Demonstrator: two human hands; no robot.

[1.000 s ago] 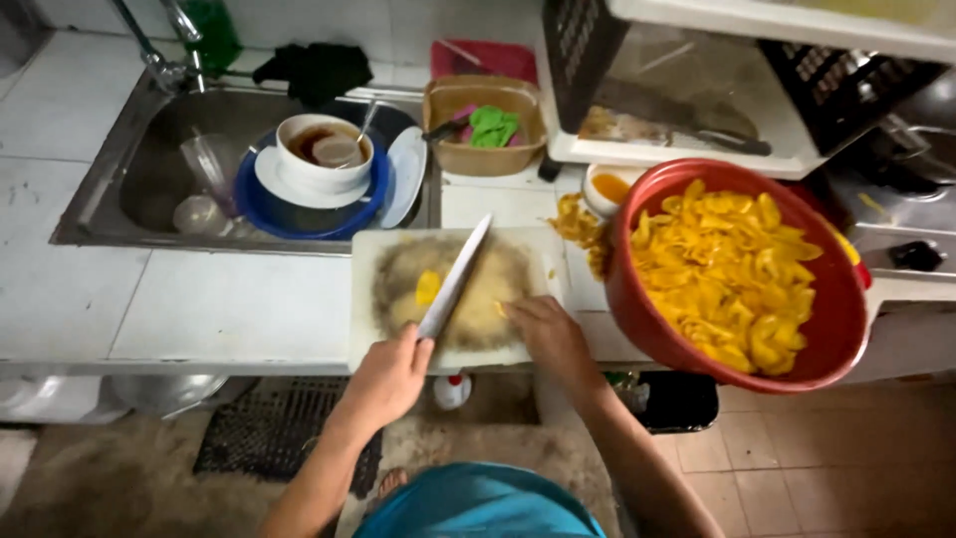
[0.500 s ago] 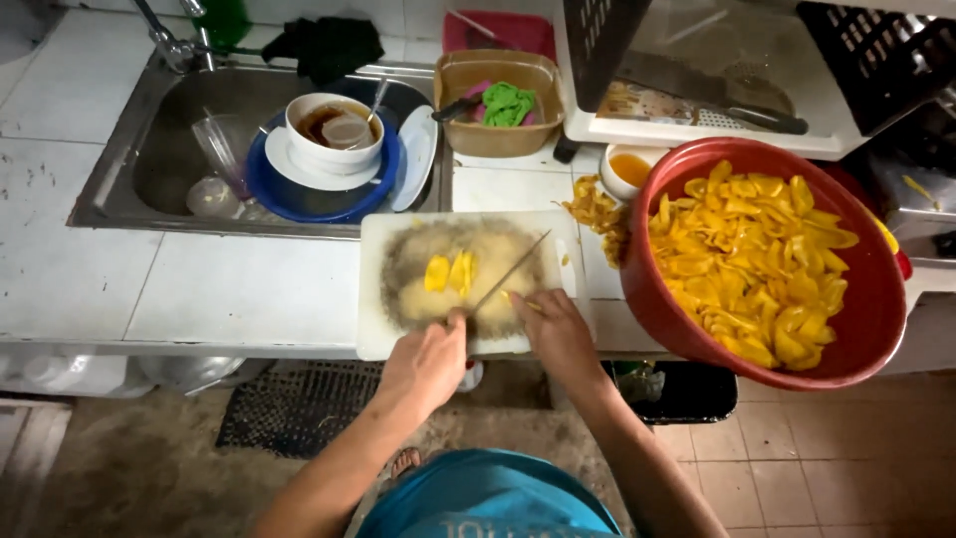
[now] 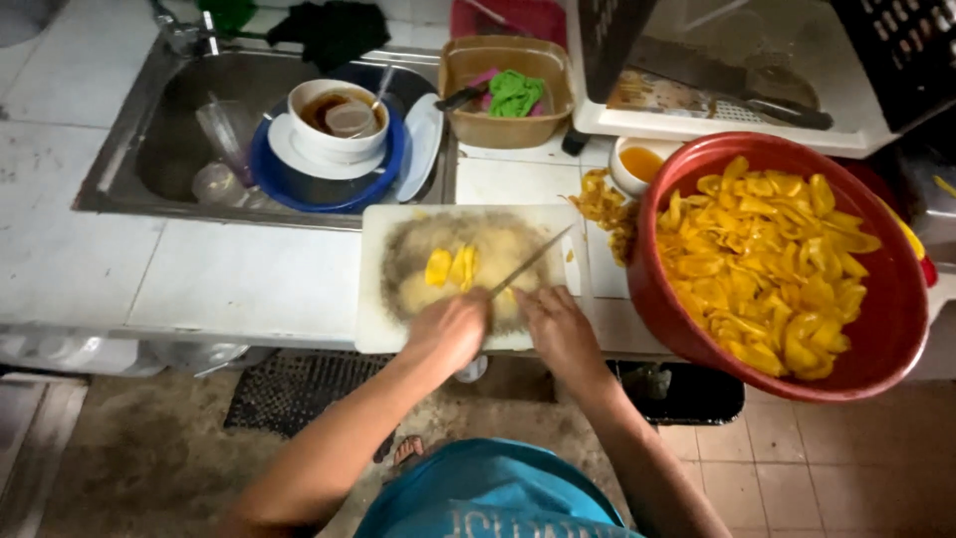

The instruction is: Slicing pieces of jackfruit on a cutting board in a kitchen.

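- Head view: the left hand (image 3: 448, 334) is clenched around the handle of a knife (image 3: 528, 262), whose blade slants up and to the right across the cutting board (image 3: 383, 299), likely so its edge can come down on the fruit.
- The right hand (image 3: 558, 329) rests flat on the near right part of the board, fingers loose and grasping nothing, seemingly steadying things beside the blade.
- Yellow fruit pieces (image 3: 450, 267) lie mid-board, just left of the blade.
- A big red bowl (image 3: 657, 299) heaped with yellow slices sits touching the board's right edge, within easy reach.
- Far left, a sink (image 3: 129, 169) holds a blue plate (image 3: 299, 184) and a white bowl (image 3: 334, 149).
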